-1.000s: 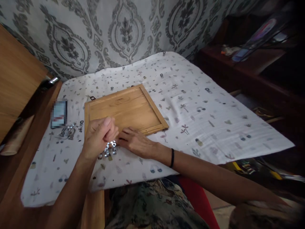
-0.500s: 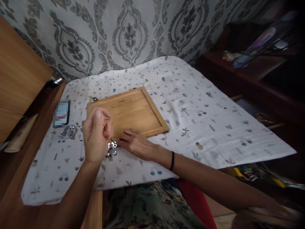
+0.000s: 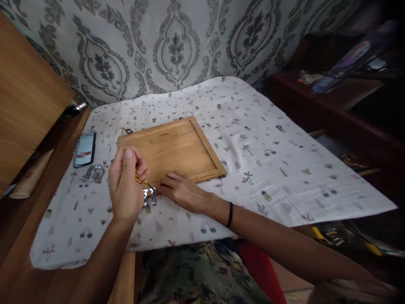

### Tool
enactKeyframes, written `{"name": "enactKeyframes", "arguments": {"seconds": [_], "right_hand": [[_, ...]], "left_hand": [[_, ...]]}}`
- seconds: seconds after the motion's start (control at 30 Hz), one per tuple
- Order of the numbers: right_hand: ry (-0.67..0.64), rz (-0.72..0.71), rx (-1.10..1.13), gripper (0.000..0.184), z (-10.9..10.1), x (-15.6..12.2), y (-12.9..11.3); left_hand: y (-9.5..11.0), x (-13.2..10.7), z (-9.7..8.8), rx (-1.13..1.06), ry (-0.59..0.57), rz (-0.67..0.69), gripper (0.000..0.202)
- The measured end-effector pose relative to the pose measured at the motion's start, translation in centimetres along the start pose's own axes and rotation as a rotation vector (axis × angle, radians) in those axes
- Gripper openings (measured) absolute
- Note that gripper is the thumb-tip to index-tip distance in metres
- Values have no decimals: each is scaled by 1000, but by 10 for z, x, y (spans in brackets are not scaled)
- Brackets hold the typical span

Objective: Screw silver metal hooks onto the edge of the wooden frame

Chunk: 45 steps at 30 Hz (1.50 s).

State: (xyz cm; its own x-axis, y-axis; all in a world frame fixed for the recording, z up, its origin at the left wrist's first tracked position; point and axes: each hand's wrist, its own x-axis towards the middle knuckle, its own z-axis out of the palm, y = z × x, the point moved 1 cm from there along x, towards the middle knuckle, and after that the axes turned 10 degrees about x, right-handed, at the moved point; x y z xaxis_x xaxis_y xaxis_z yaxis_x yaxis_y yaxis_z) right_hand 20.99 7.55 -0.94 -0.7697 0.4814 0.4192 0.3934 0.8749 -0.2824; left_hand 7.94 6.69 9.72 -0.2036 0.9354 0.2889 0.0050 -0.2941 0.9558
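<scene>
Left hand (image 3: 126,183) grips yellow screwdriver (image 3: 138,178) (tip at metal hardware (image 3: 154,199)); right hand (image 3: 183,191) on wooden panel (image 3: 177,147), grip unclear

The framed panel (image 3: 177,152) is smooth, grained wood with a soft sheen. The hardware (image 3: 153,197) at its near edge and the small loose pieces (image 3: 94,172) are shiny metal. The tool handle (image 3: 138,178) looks like plastic. The tablecloth (image 3: 281,185) is matt, lightly wrinkled fabric.

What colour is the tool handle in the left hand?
The slim tool handle is yellow where visible, best seen in the head view.
</scene>
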Motion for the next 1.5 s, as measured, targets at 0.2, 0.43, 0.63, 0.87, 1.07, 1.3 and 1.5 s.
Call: {"name": "enactKeyframes", "arguments": {"seconds": [0.2, 0.43, 0.63, 0.87, 1.07, 1.3, 1.5], "right_hand": [[19, -15, 13, 18, -1, 0, -1], [15, -9, 14, 20, -1, 0, -1], [0, 1, 37, 16, -2, 0, -1], [28, -12, 35, 21, 2, -2, 1], [30, -26, 22, 19, 2, -1, 1], [27, -29, 43, 20, 1, -2, 1], [46, -33, 47, 22, 2, -3, 1]], "left_hand": [[-4, 16, -11, -87, -403, -100, 43], [-3, 9, -11, 23, -157, -82, 45], [-6, 2, -5, -47, -81, -71, 54], [-7, 16, -23, -104, -496, -129, 49], [-6, 2, -12, 67, -17, -14, 43], [-7, 14, -15, -82, -332, -99, 44], [-4, 21, -21, -31, -265, -142, 38]]}}
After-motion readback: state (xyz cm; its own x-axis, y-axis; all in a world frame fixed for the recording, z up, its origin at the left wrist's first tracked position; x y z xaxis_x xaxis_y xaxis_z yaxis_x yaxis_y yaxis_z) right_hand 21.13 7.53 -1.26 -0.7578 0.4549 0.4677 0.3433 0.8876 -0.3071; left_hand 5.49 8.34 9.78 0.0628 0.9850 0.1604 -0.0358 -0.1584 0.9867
